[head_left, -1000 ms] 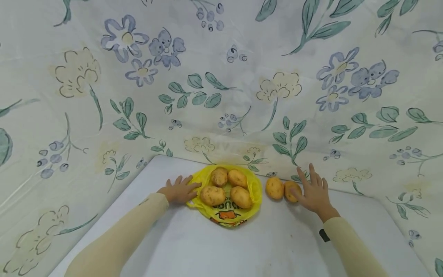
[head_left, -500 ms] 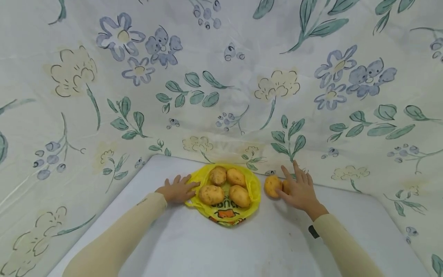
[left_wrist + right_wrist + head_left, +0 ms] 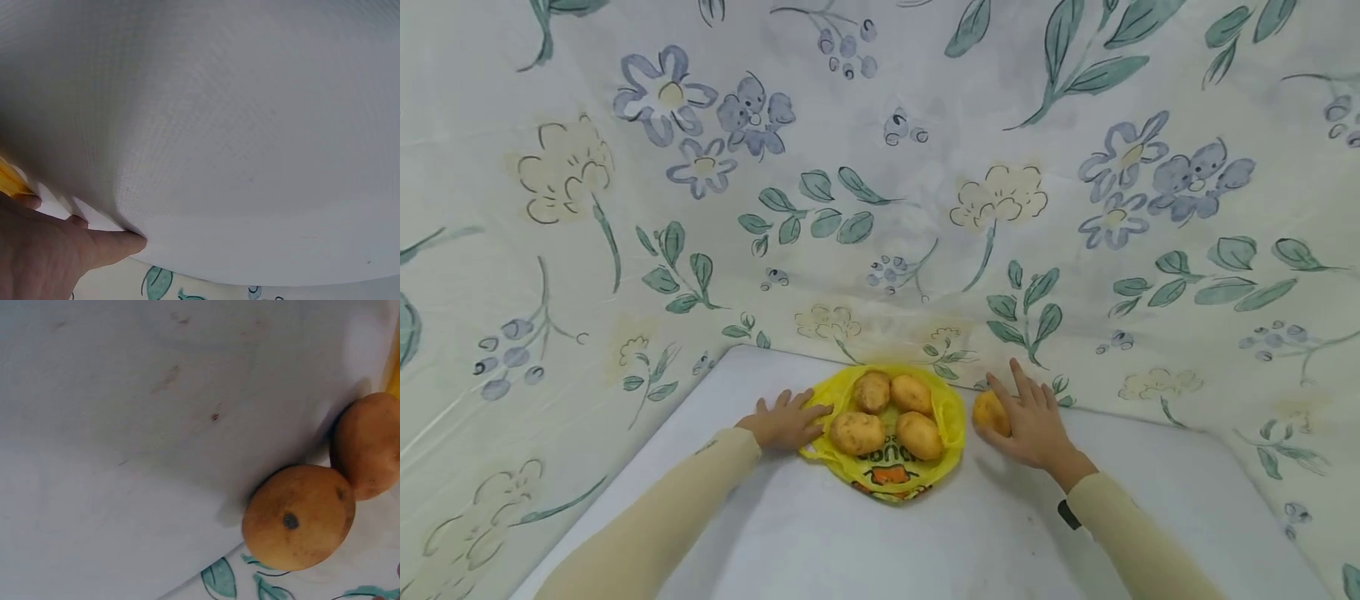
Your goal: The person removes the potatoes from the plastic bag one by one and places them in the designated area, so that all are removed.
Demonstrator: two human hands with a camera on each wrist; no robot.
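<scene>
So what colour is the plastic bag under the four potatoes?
Yellow plastic bag with an orange print; head view.

In front of me the white desk (image 3: 880, 542) runs back to a rounded far edge, its surface matte, with a few small dark specks and faint smudges (image 3: 215, 417) showing in my right wrist view. Behind and around it hangs a cream cloth (image 3: 880, 167) printed with pale blue flowers (image 3: 756, 104), green leaf sprigs (image 3: 816, 212) and outlined yellow blossoms (image 3: 1000, 196). The cloth drapes down to meet the desk's back edge and falls past it on both sides.
</scene>
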